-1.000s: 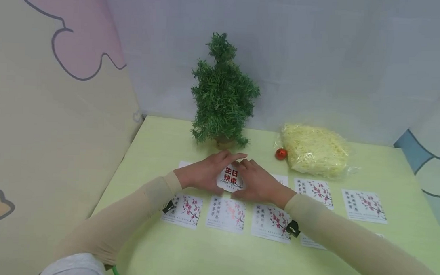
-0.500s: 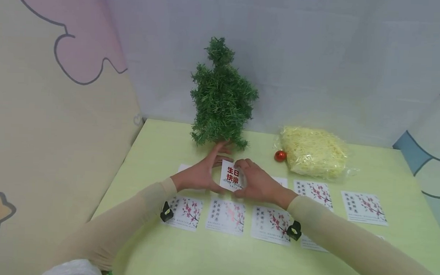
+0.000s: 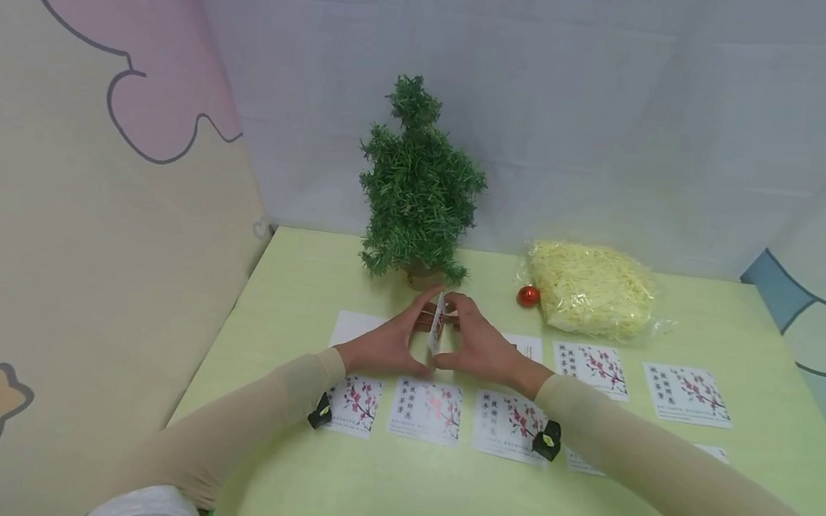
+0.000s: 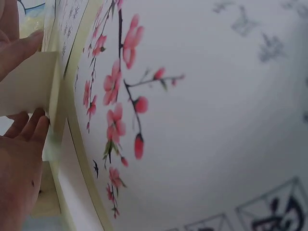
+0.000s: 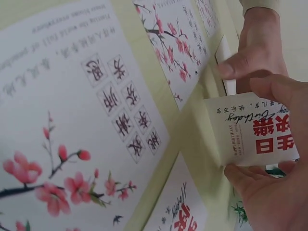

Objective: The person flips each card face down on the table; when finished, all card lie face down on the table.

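In the head view a small white card (image 3: 436, 325) stands nearly edge-on between the two hands. Red and black lettering covers its face (image 5: 257, 130) in the right wrist view; the left wrist view shows its plain back (image 4: 29, 82). My right hand (image 3: 481, 340) holds it by opposite edges, thumb at one and fingers at the other. Opposite, my left hand (image 3: 393, 341) has its fingers reaching toward the card, with its thumb lying apart below it. Several white cards with pink blossom, such as one in front (image 3: 424, 410), lie flat around the hands.
A small artificial green tree (image 3: 418, 190) in a brown pot stands behind the hands. Right of it are a shiny red ball (image 3: 528, 296) and a clear bag of yellow shreds (image 3: 592, 291). A blank-looking white card (image 3: 356, 328) lies left, on the pale green table (image 3: 378, 484).
The lettered card has turned from facing the head camera to nearly edge-on. My left hand has shifted slightly right, closer to it, while my right hand keeps hold.
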Tool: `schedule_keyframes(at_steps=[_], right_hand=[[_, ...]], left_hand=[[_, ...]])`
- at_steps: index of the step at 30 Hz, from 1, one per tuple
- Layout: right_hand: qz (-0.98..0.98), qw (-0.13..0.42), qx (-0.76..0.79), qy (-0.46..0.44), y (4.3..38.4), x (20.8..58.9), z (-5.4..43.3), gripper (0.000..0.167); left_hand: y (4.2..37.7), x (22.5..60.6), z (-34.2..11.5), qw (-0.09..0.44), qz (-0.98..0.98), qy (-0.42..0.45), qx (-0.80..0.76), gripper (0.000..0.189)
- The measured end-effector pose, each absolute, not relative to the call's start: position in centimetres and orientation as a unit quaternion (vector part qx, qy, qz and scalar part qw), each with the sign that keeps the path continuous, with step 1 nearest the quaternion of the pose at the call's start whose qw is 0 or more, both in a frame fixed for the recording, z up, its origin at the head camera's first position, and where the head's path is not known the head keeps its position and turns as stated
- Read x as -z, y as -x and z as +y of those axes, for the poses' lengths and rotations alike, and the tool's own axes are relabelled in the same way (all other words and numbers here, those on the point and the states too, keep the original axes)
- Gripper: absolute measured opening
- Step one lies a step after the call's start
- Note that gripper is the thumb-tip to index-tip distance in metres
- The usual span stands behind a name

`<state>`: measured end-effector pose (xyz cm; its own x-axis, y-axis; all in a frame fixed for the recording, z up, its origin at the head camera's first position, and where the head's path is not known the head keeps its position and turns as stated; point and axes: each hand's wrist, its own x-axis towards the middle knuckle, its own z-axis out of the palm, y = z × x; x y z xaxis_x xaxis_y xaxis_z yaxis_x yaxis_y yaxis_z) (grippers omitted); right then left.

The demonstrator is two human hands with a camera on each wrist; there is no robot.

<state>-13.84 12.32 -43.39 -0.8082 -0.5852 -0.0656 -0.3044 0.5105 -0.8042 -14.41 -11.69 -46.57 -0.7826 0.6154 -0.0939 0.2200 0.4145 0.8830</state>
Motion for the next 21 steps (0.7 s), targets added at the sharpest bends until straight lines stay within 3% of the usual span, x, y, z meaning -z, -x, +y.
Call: schedule_keyframes(at_steps=[7, 21], right_hand=[[0.828, 0.196, 0.483, 0.206, 13.65, 43.6, 12.32, 0.104], [0.835, 0.137, 0.486, 0.22, 13.02, 43.77, 13.19, 0.117]], left_hand=[[14.99, 47.36, -11.45, 0.159, 0.82, -0.286, -0.469, 0.141], [15.33, 46.61, -11.92, 0.148, 0.855, -0.29, -0.404, 0.145]])
